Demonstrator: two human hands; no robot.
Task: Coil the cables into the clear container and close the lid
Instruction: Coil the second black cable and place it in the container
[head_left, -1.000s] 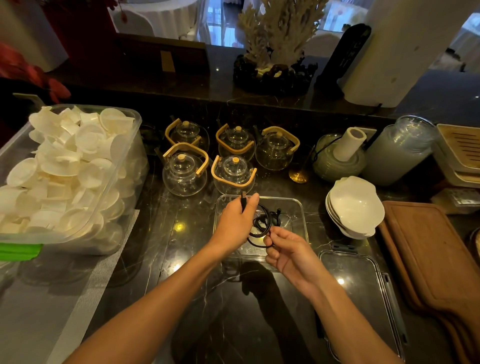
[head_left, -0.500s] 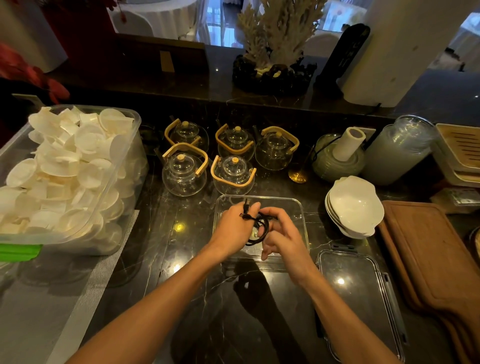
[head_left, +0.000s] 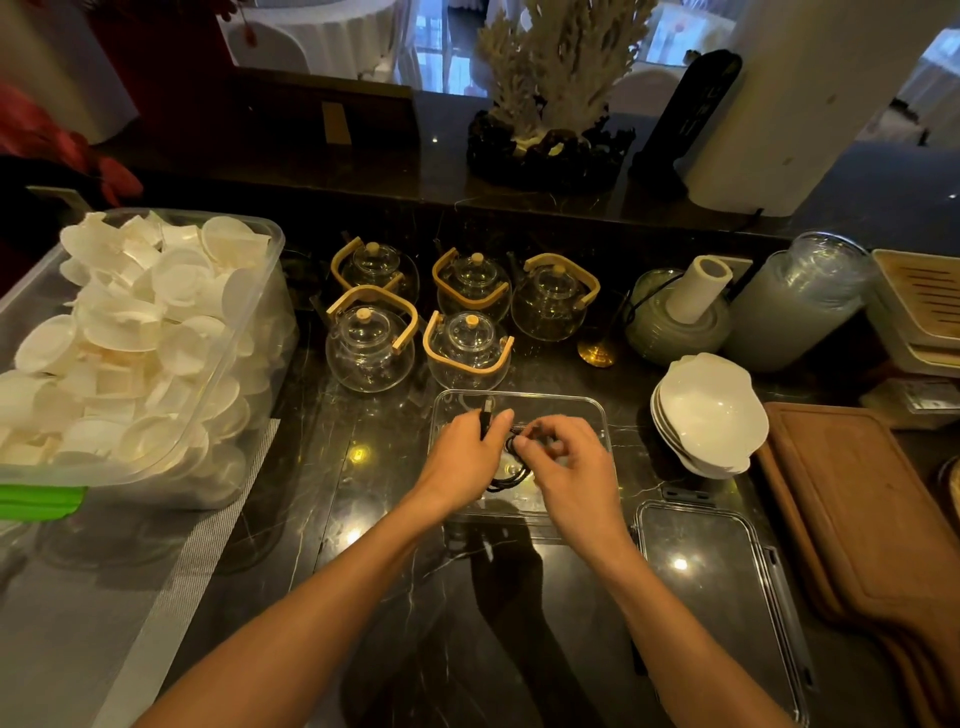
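Holding a black cable (head_left: 511, 475) over the clear container (head_left: 597, 415), both hands meet at the centre of the dark marble surface (head_left: 363, 519); the left hand (head_left: 462, 457) has its grip closed round the cable, with a plug end sticking up at 12 o'clock past the thumb; the right hand (head_left: 569, 467) pinches the cable's loops with curled fingertips (head_left: 519, 440); the loops hang between the two hands, inside the container's outline; whether they touch its floor I cannot tell; the container's lid (head_left: 717, 587) lies flat on the surface at 4 o'clock from the container, just beside it; five glass teapots (head_left: 371, 348) with wooden handles stand at 12 o'clock beyond the container; a stack of white bowls (head_left: 711, 410) sits at 3 o'clock; a big plastic bin (head_left: 249, 364) full of white cups fills the 9 o'clock side; a wooden board (head_left: 872, 519) lies at the far 3 o'clock edge.
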